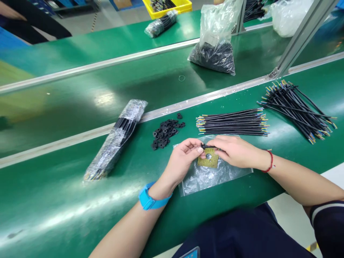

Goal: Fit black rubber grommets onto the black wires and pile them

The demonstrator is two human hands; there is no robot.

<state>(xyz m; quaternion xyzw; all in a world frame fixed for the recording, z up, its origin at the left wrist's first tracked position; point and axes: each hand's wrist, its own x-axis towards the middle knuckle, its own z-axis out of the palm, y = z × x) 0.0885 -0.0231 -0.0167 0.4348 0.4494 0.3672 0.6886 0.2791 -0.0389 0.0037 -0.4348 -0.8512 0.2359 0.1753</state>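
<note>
My right hand is closed around a black cable, whose far tip peeks out past the wrist. At the cable's other end, the fingertips of my left hand pinch a small black grommet; how far it sits on the cable is hard to see. Beneath both hands, a yellow square pad with a hole lies on a clear plastic bag. A heap of loose black grommets is left of my left hand. Just beyond my hands lies a neat row of black cables with bared coloured wire ends.
A looser cable pile lies at the right. To the left is a plastic-wrapped cable bundle. A metal rail crosses behind, with a bag of black parts beyond it. A metal post slants up at the right.
</note>
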